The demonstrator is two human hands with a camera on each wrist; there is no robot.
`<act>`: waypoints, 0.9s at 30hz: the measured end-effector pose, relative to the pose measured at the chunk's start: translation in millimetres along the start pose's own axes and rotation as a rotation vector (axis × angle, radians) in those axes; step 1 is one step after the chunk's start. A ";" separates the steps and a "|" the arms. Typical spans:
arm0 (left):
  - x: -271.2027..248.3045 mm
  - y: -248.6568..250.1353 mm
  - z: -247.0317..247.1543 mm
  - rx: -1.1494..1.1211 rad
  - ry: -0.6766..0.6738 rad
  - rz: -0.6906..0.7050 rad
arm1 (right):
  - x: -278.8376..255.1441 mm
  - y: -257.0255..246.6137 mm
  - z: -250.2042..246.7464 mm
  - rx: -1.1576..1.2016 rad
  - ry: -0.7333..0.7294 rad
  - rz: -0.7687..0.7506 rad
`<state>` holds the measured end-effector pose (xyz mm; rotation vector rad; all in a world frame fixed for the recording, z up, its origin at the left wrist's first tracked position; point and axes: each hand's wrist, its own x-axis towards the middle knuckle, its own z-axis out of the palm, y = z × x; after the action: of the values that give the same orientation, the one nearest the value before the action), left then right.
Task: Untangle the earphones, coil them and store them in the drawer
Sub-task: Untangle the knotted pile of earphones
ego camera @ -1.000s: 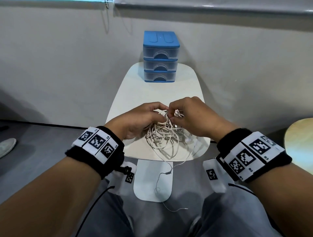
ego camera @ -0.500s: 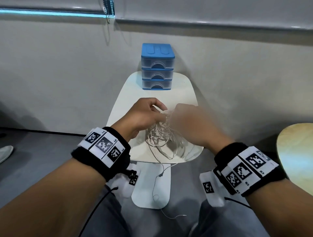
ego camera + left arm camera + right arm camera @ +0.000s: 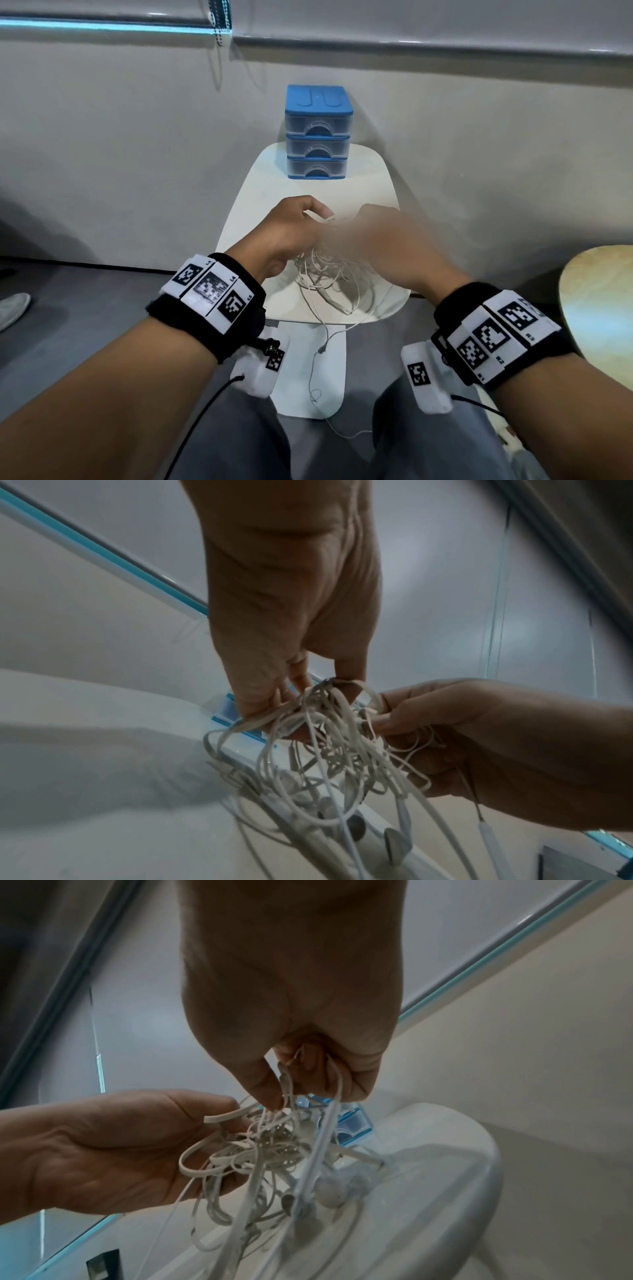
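My left hand point(image 3: 291, 610) has its fingers point(image 3: 260, 696) curled down into the top of the tangled earphones point(image 3: 329, 745), pinching several white loops between thumb and fingertips; my right hand point(image 3: 291, 988) does the same from the other side, thumb and curled fingers point(image 3: 263, 1085) nipping a few strands at the top of the knot, though on the head view this hand point(image 3: 387, 246) is smeared by motion blur. The two hands nearly touch, with the knot held up between them above the near end of the small white table point(image 3: 260, 195); I see earbuds hanging low in the bundle, and one loose strand trailing over the table's near edge down towards the floor. At the far end of the table, well apart from the hands, stands the blue drawer unit point(image 3: 318, 132), three clear drawers stacked, all pushed in; behind it runs a pale wall point(image 3: 120, 137).
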<state>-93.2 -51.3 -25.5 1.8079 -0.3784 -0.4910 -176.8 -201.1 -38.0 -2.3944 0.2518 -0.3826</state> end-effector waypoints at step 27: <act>0.3 -0.7 -1.7 -0.171 0.023 0.036 | 11.8 -0.1 -4.0 -0.051 0.004 -0.024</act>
<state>-92.1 -49.9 -25.9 1.6377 -0.3422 -0.4627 -167.0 -206.8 -32.6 -2.4487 0.2369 -0.3967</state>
